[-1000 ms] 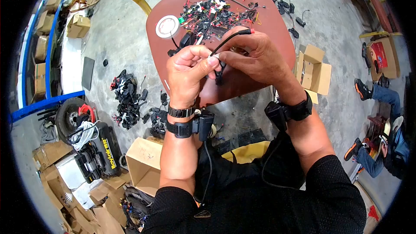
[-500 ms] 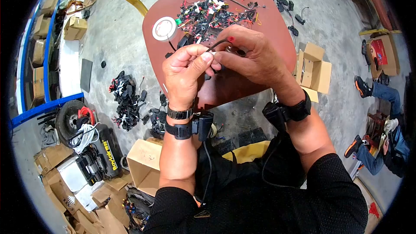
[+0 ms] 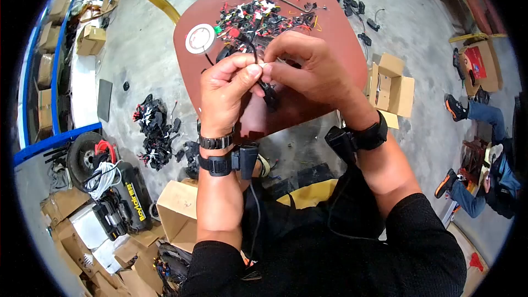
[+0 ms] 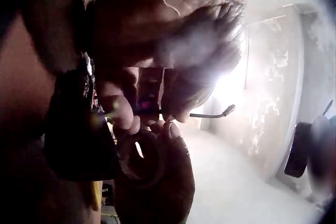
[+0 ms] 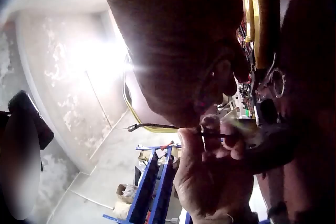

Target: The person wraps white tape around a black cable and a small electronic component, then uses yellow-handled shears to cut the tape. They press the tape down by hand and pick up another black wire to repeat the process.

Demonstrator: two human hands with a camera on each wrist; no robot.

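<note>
Red tip: My black cable ended in a red tip; half a second earlier it had leaned right, up against my other hand, and now it had swung over to the left, clear of my fingers.
Left grip: My left grip pinched the cable between thumb and forefinger below that tip, as it had before.
Right grip: My right grip came in from the other side, its thumb and forefinger pinched on the cable just beside my left thumb.
Pale bit: Something whitish showed where the fingertips met, too small to name.
Cable below: A dark part hung under my hands, over the worktop; my fingers covered the stretch between.
Heap: The heap of small parts and the white disc sat farther left in the head view than before, shifted together with the worktop.
Dark ring: The left wrist view showed a dark ring against my right grip; from above, my fingers mostly hid it.
Glare: Both wrist views lost my hands in shadow; the cable's end stuck out toward the bright wall, its colour unreadable.
Thin strand: Only the right wrist view showed a hair-thin strand at that end.
</note>
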